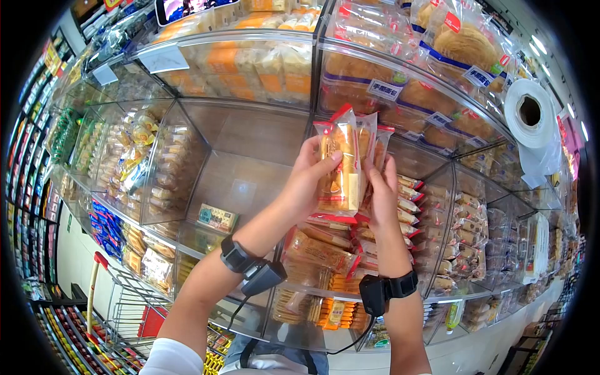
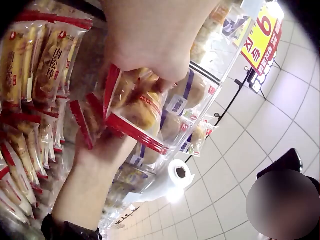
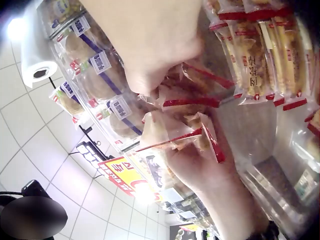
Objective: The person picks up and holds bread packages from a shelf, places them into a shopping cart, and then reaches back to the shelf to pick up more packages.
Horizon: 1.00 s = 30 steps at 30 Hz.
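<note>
Several clear packets of bread sticks (image 1: 342, 184) with red ends are held upright in front of me, over the snack bins. My left hand (image 1: 306, 180) grips the front packet, its thumb lying across the wrapper. On the other side, my right hand (image 1: 383, 195) holds packets (image 1: 379, 140) at the back of the bunch, fingers curled along their edge. The left wrist view shows the red-ended wrappers (image 2: 137, 131) between both hands. In the right wrist view, the wrappers (image 3: 190, 102) partly hide the fingers.
More red-ended packets (image 1: 409, 206) fill the bin below my hands. Bagged round breads (image 1: 462, 47) sit on the upper right shelf, beside a roll of plastic bags (image 1: 530, 111). Clear dividers (image 1: 451, 231) separate the bins. A shopping cart (image 1: 128, 312) stands at the lower left.
</note>
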Motion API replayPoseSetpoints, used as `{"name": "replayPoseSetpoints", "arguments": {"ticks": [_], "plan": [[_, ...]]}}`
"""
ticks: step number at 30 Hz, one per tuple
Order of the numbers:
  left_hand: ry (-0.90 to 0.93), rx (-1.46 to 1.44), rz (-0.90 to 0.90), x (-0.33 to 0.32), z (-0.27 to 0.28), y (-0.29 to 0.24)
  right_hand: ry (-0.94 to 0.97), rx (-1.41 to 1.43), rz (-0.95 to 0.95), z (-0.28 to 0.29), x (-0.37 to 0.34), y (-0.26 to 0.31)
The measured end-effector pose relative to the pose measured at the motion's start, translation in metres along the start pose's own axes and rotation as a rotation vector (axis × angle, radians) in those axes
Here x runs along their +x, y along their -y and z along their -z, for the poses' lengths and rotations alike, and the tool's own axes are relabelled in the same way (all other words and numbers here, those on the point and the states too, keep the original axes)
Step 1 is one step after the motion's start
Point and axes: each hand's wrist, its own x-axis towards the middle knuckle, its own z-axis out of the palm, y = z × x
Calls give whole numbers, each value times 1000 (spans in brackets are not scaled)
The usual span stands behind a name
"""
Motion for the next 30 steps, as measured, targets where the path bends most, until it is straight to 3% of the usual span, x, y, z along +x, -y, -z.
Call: {"name": "replayPoseSetpoints", "arguments": {"ticks": [7, 10, 16, 30], "plan": [[-68, 34, -98, 3, 1, 5, -10, 48, 29, 5, 2, -3], [-57, 42, -88, 1, 1, 4, -12, 85, 35, 3, 2, -1], [-41, 65, -93, 0, 0, 4, -49, -113, 5, -4, -3, -2], [-32, 90, -82, 0, -3, 3, -70, -48, 52, 2, 2, -1]]}}
